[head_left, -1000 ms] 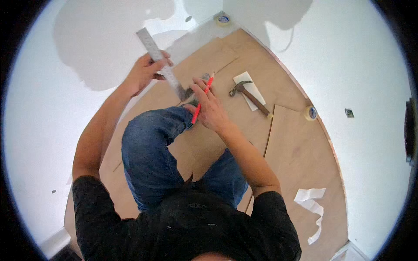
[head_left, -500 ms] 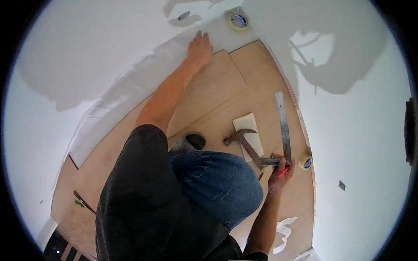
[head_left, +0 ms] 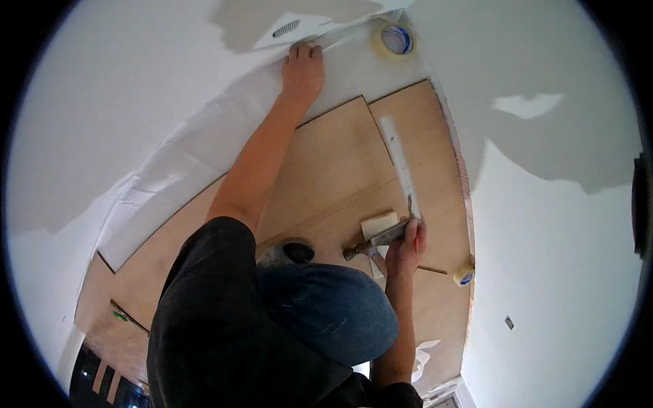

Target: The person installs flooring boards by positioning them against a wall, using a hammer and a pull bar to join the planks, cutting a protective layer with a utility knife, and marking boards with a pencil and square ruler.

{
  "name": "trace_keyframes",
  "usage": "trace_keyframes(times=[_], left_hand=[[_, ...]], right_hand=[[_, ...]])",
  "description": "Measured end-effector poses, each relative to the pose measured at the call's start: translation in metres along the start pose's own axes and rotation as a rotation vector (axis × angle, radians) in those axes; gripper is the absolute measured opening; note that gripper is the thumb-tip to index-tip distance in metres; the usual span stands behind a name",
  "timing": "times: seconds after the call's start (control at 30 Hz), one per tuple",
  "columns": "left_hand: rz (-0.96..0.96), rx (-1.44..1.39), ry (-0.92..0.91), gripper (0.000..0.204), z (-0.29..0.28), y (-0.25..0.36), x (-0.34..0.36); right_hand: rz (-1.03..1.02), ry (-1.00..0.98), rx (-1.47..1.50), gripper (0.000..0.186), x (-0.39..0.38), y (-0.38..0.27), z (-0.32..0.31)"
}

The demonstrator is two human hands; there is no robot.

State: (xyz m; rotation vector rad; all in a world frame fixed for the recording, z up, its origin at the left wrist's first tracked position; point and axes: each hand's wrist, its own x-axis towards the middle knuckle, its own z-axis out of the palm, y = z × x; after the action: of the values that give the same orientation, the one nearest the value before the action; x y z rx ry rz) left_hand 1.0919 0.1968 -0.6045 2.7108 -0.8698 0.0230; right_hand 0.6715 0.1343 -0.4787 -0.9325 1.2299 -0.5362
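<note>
My right hand point(head_left: 406, 253) grips a metal try square point(head_left: 400, 153) by its stock, with the long blade pointing away toward the far corner. A small red thing point(head_left: 417, 239), perhaps a pencil, is held there too. Under the square a claw hammer point(head_left: 356, 250) rests beside a cream-white block point(head_left: 379, 223); its handle is mostly hidden. My left hand point(head_left: 304, 71) reaches far forward, fingers extended and bent at the tips, on the white underlay sheet point(head_left: 255, 102) along the left wall. Whether it presses the sheet or the wall edge is unclear.
Wood-coloured floor boards point(head_left: 340, 146) end in a stepped edge before the underlay. A tape roll point(head_left: 396, 42) lies in the far corner, another tape roll point(head_left: 464, 275) by the right wall. Scrap paper point(head_left: 423, 357) lies at lower right, and a dark tool with green point(head_left: 122, 315) at left.
My right hand has carried the try square leftward and forward, over the hammer. My left hand has shifted slightly left, closer to the wall. The view has also shifted a little.
</note>
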Motion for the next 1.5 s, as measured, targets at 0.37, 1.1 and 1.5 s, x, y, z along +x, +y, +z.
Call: trace_keyframes(times=[0.37, 1.1, 1.5], left_hand=[[0.305, -0.053, -0.017, 0.045, 0.013, 0.005, -0.007], [0.251, -0.214, 0.075, 0.045, 0.006, 0.007, -0.007], [0.294, -0.121, -0.024, 0.043, 0.002, 0.007, -0.005]], right_hand=[[-0.026, -0.065, 0.077, 0.048, 0.095, 0.013, 0.106], [-0.345, 0.037, -0.881, 0.044, 0.166, 0.023, 0.165], [-0.434, -0.072, -1.099, 0.041, 0.156, -0.004, 0.179]])
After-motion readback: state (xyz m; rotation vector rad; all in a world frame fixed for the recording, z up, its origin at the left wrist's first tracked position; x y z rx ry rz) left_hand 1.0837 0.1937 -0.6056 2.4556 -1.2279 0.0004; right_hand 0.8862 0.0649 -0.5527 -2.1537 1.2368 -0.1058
